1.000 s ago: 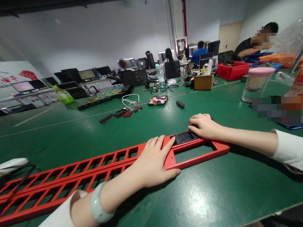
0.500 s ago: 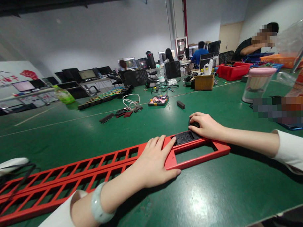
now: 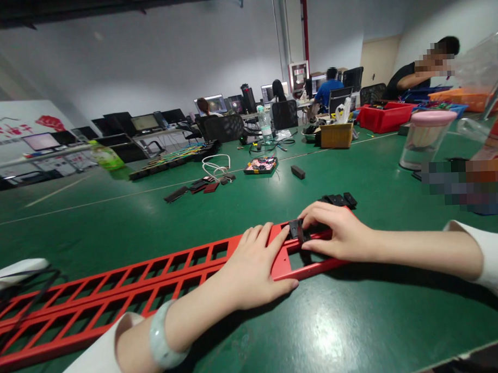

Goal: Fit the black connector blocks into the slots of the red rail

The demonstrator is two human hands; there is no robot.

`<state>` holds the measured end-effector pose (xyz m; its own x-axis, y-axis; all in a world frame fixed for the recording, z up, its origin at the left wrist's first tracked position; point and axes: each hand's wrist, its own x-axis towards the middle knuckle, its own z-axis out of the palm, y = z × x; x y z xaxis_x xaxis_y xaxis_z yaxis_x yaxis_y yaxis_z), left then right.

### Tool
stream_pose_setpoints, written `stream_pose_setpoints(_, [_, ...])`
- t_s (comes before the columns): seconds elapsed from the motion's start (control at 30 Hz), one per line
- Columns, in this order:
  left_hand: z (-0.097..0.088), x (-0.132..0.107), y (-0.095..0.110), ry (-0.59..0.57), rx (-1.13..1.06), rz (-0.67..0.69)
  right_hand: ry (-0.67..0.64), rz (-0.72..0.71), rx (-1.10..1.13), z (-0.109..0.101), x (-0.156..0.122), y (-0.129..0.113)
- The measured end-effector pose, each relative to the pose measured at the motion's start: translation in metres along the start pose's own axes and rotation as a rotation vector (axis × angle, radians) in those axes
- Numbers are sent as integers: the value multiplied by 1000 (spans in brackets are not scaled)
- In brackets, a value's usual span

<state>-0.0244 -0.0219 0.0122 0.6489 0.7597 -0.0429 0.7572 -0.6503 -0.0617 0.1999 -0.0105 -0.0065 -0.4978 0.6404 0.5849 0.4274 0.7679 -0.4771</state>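
**Both hands at the end of the red frame, near edge of desk**

- The long red metal ladder-like frame [image 3: 154, 282] lies flat on the green desk [image 3: 360, 324]. It runs along the near edge from the left side toward the middle, and its end opening sits under the hands.
- The left hand [image 3: 252, 268] rests palm down on the frame beside that last opening. Its fingers [image 3: 259, 238] are stretched out flat and slightly apart, gripping nothing. The index fingertip reaches toward the black part, and the thumb lies along the frame's near rail.
- A pale jade-coloured bangle [image 3: 162, 339] is on the left wrist, just above a white sleeve.
- The right hand [image 3: 340, 235] comes in from the right over the frame's end. Its fingers are closed on a small black plastic block [image 3: 296, 230], pinched at the tips with the thumb below.
- The block stands tilted at the inner end of the last opening. It touches the red crossbar and is just beside the left index fingertip.
- A little cluster of flat black plastic pieces [image 3: 339, 199] lies on the desk just behind the right hand.
- Toward the far edge are a coiled white cable [image 3: 215, 166], a clear jar with a pink lid [image 3: 425, 137], a brown cardboard box [image 3: 335, 134] and a red plastic bin [image 3: 383, 116].
- Other people sit at the far right corner and at the monitors beyond.
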Motion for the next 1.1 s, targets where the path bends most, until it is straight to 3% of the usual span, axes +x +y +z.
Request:
stream_pose_setpoints(0.17, [2,1,-1,8,-5,7,-80,22,19,4,-5,-12])
stream_pose_setpoints(0.37, [3,1,-1,15,-7,9,-185,-82,-3,6,-8,-10])
stream_pose_setpoints(1.1, [4,1,-2,37,-22,12,-280,-81,-99,5,-9,-14])
